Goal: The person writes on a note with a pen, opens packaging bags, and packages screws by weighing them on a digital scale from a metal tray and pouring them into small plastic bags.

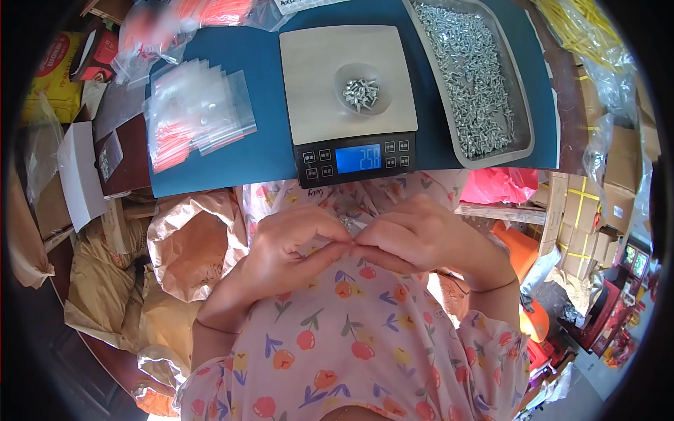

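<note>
My left hand [291, 242] and my right hand [407, 235] meet in front of my chest, fingertips pinched together. Between them is a small clear plastic bag [349, 223], mostly hidden by the fingers. Just beyond, on the table, stands a digital scale [309, 84] with a lit blue display [358, 159]. A shallow clear dish [382, 98] on its plate holds a small pile of screws [360, 93]. To the right lies a metal tray [523, 133] full of loose silver screws [472, 84].
Overlapping flat zip bags [203, 105] with red-orange marks lie left on the blue table mat [270, 151]. An open brown paper bag [193, 242] stands below the table's left edge. Cardboard boxes [621, 189] are stacked at right; a pink bag [498, 186] sits under the table's right edge.
</note>
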A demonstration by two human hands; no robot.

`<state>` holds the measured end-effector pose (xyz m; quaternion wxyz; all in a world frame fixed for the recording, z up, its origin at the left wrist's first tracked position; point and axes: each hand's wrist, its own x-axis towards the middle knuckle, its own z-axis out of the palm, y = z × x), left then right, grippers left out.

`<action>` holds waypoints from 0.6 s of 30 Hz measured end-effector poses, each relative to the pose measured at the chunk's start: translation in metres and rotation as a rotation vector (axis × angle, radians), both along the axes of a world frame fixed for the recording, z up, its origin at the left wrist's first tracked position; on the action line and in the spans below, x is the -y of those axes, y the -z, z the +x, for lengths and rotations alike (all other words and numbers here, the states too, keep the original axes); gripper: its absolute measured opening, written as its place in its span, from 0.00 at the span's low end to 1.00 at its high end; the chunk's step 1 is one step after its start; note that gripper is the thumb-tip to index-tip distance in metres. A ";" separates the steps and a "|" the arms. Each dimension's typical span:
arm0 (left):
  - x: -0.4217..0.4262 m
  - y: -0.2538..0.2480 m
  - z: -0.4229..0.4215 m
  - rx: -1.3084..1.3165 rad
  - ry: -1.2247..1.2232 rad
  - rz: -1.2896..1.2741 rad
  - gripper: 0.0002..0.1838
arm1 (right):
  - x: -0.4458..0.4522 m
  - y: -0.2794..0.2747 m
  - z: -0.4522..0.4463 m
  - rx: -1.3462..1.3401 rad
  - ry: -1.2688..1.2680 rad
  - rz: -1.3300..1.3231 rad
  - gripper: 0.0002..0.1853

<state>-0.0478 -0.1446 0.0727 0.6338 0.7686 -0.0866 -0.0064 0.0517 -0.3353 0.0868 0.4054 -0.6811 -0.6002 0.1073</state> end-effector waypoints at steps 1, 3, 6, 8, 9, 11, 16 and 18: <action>0.000 -0.002 0.000 -0.013 0.022 0.008 0.08 | -0.001 0.001 0.000 0.016 -0.027 0.002 0.11; -0.001 -0.002 -0.002 -0.028 0.049 -0.013 0.08 | -0.002 0.005 0.000 0.050 -0.082 0.005 0.11; -0.004 0.004 -0.006 -0.060 0.024 -0.113 0.08 | 0.001 0.000 0.004 0.102 -0.133 -0.014 0.10; -0.016 0.005 -0.010 -0.108 -0.047 -0.188 0.08 | 0.004 -0.003 0.008 0.031 -0.061 -0.012 0.10; -0.019 0.007 -0.012 -0.116 -0.060 -0.207 0.08 | 0.005 -0.003 0.009 -0.006 -0.026 -0.012 0.11; -0.025 0.011 -0.017 -0.132 -0.084 -0.247 0.07 | -0.001 0.000 0.011 -0.064 -0.032 -0.020 0.10; -0.065 -0.001 -0.039 -0.230 -0.220 -0.066 0.06 | -0.006 0.005 0.047 -0.266 0.302 -0.083 0.05; -0.090 -0.007 -0.055 -0.222 -0.265 -0.082 0.07 | -0.007 -0.003 0.070 -0.204 0.535 -0.307 0.04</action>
